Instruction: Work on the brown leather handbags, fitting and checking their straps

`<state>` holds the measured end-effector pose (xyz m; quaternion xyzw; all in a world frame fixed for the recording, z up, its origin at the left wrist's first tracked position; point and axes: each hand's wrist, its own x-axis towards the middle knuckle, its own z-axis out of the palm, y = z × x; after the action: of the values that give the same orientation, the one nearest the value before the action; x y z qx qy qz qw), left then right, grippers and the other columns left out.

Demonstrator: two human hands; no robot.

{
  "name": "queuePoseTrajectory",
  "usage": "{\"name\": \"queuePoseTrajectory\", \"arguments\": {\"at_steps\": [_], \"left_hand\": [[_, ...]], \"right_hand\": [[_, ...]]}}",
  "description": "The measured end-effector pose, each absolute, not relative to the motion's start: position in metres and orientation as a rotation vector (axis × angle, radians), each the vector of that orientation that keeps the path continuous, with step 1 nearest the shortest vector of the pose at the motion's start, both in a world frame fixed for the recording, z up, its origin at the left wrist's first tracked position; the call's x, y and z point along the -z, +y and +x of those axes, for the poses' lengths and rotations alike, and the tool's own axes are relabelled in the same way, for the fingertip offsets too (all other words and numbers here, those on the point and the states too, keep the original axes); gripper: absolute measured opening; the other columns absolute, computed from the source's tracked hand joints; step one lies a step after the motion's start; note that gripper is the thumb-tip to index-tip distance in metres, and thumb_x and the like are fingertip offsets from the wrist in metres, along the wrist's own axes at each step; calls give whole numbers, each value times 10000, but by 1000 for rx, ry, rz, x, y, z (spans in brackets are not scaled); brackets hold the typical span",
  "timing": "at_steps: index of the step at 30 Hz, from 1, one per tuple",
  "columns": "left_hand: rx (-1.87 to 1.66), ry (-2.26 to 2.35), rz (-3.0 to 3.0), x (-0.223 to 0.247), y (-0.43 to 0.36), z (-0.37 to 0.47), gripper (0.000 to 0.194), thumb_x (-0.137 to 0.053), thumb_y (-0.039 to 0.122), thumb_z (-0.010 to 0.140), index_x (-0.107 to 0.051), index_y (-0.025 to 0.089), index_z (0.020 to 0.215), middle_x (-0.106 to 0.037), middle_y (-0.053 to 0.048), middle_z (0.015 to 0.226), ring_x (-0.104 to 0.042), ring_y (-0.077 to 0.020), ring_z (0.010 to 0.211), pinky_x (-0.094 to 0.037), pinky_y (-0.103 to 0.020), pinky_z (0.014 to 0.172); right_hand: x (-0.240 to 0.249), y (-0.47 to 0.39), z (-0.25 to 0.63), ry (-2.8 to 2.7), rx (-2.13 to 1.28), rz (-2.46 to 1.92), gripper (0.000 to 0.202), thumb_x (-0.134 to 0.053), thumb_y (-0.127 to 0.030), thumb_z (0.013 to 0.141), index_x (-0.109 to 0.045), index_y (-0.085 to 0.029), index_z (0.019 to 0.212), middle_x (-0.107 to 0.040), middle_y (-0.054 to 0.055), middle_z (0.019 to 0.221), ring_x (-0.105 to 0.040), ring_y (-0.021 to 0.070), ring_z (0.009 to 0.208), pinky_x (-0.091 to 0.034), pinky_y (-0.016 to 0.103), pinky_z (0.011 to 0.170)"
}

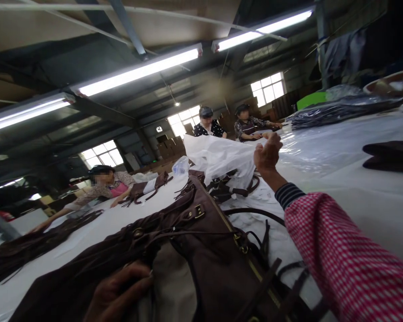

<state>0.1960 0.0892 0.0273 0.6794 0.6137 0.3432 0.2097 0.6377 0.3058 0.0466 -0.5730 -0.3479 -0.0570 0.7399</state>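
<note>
Perhaps the sheet (218,154), pinched in the right hand (268,152), could snag on the buckle (199,211) if pulled low across the bag (211,250), which lies on the table (117,223), the left hand (121,288) bending its fingers beside the lining (173,281), grip unclear

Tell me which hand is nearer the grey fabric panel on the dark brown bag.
Left. The left hand is at the left edge of the grey fabric panel; the right hand is raised well beyond it, holding a thin white sheet.
</note>
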Motion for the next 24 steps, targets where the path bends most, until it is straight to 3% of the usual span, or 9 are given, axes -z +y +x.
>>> {"name": "queuePoseTrajectory", "arguments": {"at_steps": [3, 5, 9, 14, 16, 19, 22, 24], "left_hand": [[-891, 1683, 1950, -28, 91, 191, 408, -727, 614, 735, -742, 207, 757, -689, -31, 816, -630, -223, 827, -513, -240, 748], [-848, 1653, 1987, -28, 93, 189, 388, -714, 590, 761, -746, 204, 770, -695, -38, 822, -635, -228, 833, -515, -244, 750], [-906, 1611, 1976, -28, 91, 195, 354, -719, 552, 772, -737, 200, 736, -688, -34, 811, -622, -210, 809, -500, -232, 739], [-1007, 1559, 1891, -25, 88, 202, 329, -749, 527, 748, -732, 199, 725, -679, -29, 808, -613, -200, 806, -487, -233, 749], [-1009, 1547, 1883, -24, 88, 202, 324, -753, 519, 742, -730, 197, 726, -678, -31, 804, -611, -202, 805, -487, -236, 745], [-1009, 1535, 1887, -23, 89, 201, 320, -746, 514, 747, -729, 195, 728, -675, -36, 797, -609, -209, 803, -489, -242, 734], [-1012, 1522, 1908, -23, 90, 200, 309, -736, 503, 761, -727, 195, 731, -677, -35, 801, -608, -209, 807, -484, -243, 745], [-1006, 1504, 1918, -23, 90, 200, 304, -731, 497, 773, -726, 197, 732, -678, -33, 805, -607, -206, 810, -477, -242, 754]], "right_hand": [[-45, 289, 615, -1224, 191, -1213, 223, -485, -133, 749, -662, -180, 876, -667, 111, 1026, -578, 285, 1063, -445, 404, 948], [-39, 283, 606, -1595, -151, -1156, 190, -511, -167, 719, -688, -169, 788, -689, 77, 827, -641, 235, 849, -496, 328, 780], [-16, 280, 602, -2142, -1110, -1241, 242, -559, -233, 661, -730, -148, 811, -721, 58, 768, -670, 185, 668, -476, 229, 540], [12, 274, 586, -2312, -1320, -1481, 225, -586, -216, 635, -733, -129, 782, -699, 66, 671, -636, 177, 558, -509, 253, 499], [13, 273, 578, -2317, -1241, -1459, 349, -594, -201, 669, -744, -148, 980, -716, 53, 728, -635, 166, 552, -507, 248, 506], [6, 283, 576, -2123, -720, -1471, 510, -583, -206, 783, -626, -218, 1291, -741, 55, 961, -672, 166, 710, -505, 224, 591], [1, 301, 586, -1881, -316, -1610, 443, -482, -180, 868, -607, -147, 1291, -695, 133, 1149, -642, 221, 990, -488, 254, 744], [7, 310, 591, -1844, -238, -1709, 343, -497, -177, 855, -671, -114, 1144, -700, 159, 1080, -622, 256, 1022, -467, 291, 796]]}}
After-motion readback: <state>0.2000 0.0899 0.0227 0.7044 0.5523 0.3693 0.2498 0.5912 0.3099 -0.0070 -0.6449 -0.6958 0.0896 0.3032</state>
